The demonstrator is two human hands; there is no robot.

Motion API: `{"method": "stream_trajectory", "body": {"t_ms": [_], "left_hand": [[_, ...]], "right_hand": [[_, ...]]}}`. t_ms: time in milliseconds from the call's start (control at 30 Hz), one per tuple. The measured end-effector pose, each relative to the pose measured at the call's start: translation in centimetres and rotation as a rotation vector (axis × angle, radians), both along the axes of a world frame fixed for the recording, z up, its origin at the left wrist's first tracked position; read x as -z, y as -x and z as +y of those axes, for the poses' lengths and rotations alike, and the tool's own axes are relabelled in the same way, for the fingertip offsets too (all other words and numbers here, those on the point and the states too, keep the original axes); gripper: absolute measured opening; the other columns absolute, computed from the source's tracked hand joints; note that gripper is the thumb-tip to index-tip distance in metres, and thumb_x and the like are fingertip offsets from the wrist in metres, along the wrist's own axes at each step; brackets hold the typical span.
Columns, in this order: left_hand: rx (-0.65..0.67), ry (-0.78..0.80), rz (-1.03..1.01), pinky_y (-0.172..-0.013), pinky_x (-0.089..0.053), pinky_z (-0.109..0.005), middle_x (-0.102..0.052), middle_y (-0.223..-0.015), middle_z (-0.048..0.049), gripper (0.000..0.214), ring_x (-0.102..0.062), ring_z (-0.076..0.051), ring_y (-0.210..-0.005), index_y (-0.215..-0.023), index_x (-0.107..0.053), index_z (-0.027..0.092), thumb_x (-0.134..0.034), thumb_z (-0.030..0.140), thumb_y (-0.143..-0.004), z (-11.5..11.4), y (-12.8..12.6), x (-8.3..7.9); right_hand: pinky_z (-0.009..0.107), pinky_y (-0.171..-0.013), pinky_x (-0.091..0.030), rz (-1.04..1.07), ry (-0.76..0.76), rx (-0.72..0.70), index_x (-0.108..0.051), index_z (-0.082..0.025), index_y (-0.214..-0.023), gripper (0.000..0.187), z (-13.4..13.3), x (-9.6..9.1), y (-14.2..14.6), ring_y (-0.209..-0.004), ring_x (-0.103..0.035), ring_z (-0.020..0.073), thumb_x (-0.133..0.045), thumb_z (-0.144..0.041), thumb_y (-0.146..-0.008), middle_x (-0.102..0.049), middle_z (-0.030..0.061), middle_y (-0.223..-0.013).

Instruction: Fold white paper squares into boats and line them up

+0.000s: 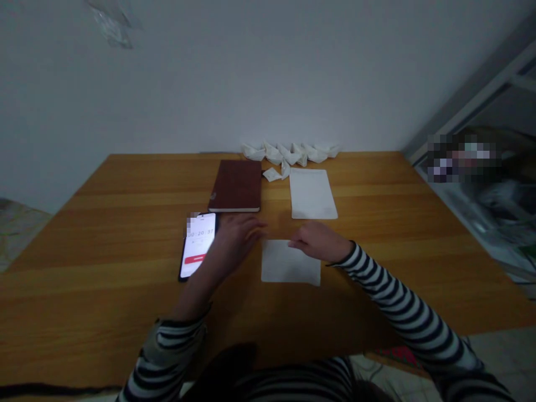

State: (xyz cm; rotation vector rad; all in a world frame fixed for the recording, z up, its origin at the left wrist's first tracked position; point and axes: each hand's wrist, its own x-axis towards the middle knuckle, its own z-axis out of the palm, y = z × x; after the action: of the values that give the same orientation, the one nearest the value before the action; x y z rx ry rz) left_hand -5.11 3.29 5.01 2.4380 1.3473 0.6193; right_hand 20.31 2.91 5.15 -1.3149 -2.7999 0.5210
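A small white sheet of paper (288, 268) lies flat on the wooden table in front of me. At its upper right edge is my right hand (320, 241), fingers curled and thumb tip pressed on the paper's edge. My left hand (238, 237) hovers by the upper left corner, its fingers stretched out with nothing visible in them. Just left of that hand, partly covered by the wrist, lies a phone (195, 245) with a lit timer screen. Beyond my hands rests a white paper pad (313, 194).
A dark red notebook (238, 186) lies behind the phone. Several folded white paper boats (293, 153) line the table's back edge by the wall, with a small folded paper piece (272, 175) in front. A metal-framed rack (473, 100) stands at the right.
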Motion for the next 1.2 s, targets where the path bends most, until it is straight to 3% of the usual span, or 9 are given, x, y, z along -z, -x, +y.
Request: {"method": "stream_trajectory", "body": {"t_ms": [100,200,300,433,500,600,667,833,1200], "left_hand": [[0.14,0.201,0.023,-0.079,-0.048,-0.032,-0.077,-0.094,-0.0067,0.023,-0.07,-0.022,-0.085,-0.098,-0.076,0.022,-0.053,0.024,-0.095,-0.6,-3.0,0.2],[0.043,0.239,0.043,-0.071,-0.047,-0.032,-0.078,-0.084,-0.0081,0.025,-0.07,-0.023,-0.077,-0.09,-0.078,0.021,-0.053,0.02,-0.092,-0.8,-4.3,0.4],[-0.062,0.187,0.067,-0.071,-0.047,-0.034,-0.079,-0.084,-0.0085,0.023,-0.07,-0.026,-0.079,-0.088,-0.08,0.023,-0.057,0.016,-0.086,-0.5,-3.3,0.5],[-0.316,0.156,0.068,-0.066,-0.047,-0.034,-0.079,-0.085,-0.0098,0.023,-0.072,-0.028,-0.077,-0.088,-0.08,0.024,-0.058,0.022,-0.086,0.4,-0.9,0.8],[-0.362,0.161,0.033,-0.064,-0.046,-0.033,-0.079,-0.085,-0.0101,0.022,-0.072,-0.028,-0.076,-0.087,-0.08,0.023,-0.058,0.024,-0.086,0.6,-0.4,0.9],[-0.251,0.219,-0.026,-0.064,-0.047,-0.032,-0.08,-0.085,-0.0094,0.021,-0.072,-0.026,-0.076,-0.086,-0.08,0.022,-0.059,0.025,-0.087,0.3,-1.3,0.9],[-0.177,0.248,-0.035,-0.064,-0.047,-0.031,-0.08,-0.085,-0.009,0.022,-0.072,-0.024,-0.075,-0.088,-0.08,0.022,-0.058,0.024,-0.088,-0.1,-2.3,0.9],[-0.141,0.194,-0.004,-0.069,-0.049,-0.03,-0.08,-0.091,-0.0091,0.023,-0.073,-0.024,-0.082,-0.095,-0.079,0.022,-0.057,0.021,-0.089,-1.1,-3.4,1.0],[-0.21,0.032,0.075,-0.081,-0.051,-0.037,-0.079,-0.085,-0.0079,0.027,-0.071,-0.026,-0.08,-0.088,-0.079,0.022,-0.056,0.01,-0.081,-1.7,-3.6,1.2]], "right_hand": [[0.03,-0.06,-0.032,-0.001,-0.04,0.019,-0.076,-0.018,-0.079,0.039,0.0,-0.1,1.4,-0.066,-0.063,0.0194,-0.051,-0.039,-0.1,-0.073,0.0086,-0.072],[0.029,-0.061,-0.034,0.015,-0.048,0.021,-0.076,-0.019,-0.081,0.042,0.2,-0.1,1.8,-0.068,-0.065,0.0193,-0.047,-0.041,-0.102,-0.074,0.0084,-0.075],[0.028,-0.061,-0.036,0.04,0.017,0.054,-0.075,-0.02,-0.078,0.038,0.6,0.0,0.0,-0.07,-0.066,0.0186,-0.05,-0.038,-0.101,-0.074,0.0064,-0.075],[0.025,-0.059,-0.04,0.071,0.219,0.248,-0.074,-0.019,-0.071,0.035,1.5,0.1,-4.5,-0.058,-0.066,0.0143,-0.052,-0.024,-0.098,-0.073,0.0021,-0.063],[0.026,-0.065,-0.045,0.161,0.107,0.358,-0.076,-0.019,-0.075,0.032,1.6,0.2,-5.6,-0.067,-0.069,0.0166,-0.053,-0.025,-0.097,-0.076,0.0043,-0.071],[0.03,-0.085,-0.05,0.522,-0.045,0.392,-0.076,-0.021,-0.103,0.021,1.0,0.5,-3.9,-0.099,-0.071,0.0199,-0.058,-0.028,-0.095,-0.077,0.0077,-0.107],[0.032,-0.093,-0.049,0.628,-0.05,0.329,-0.075,-0.023,-0.108,0.02,0.3,0.9,-1.3,-0.106,-0.069,0.0196,-0.065,-0.028,-0.091,-0.076,0.0071,-0.114],[0.026,-0.069,-0.049,0.558,0.03,0.374,-0.079,-0.021,-0.09,0.013,-0.4,1.9,3.1,-0.074,-0.071,0.0164,-0.066,-0.021,-0.088,-0.079,0.0036,-0.084],[0.027,-0.066,-0.047,0.538,-0.075,0.557,-0.079,-0.023,-0.08,0.009,-0.9,2.5,3.7,-0.071,-0.072,0.0187,-0.071,-0.023,-0.077,-0.079,0.0022,-0.077]]}}
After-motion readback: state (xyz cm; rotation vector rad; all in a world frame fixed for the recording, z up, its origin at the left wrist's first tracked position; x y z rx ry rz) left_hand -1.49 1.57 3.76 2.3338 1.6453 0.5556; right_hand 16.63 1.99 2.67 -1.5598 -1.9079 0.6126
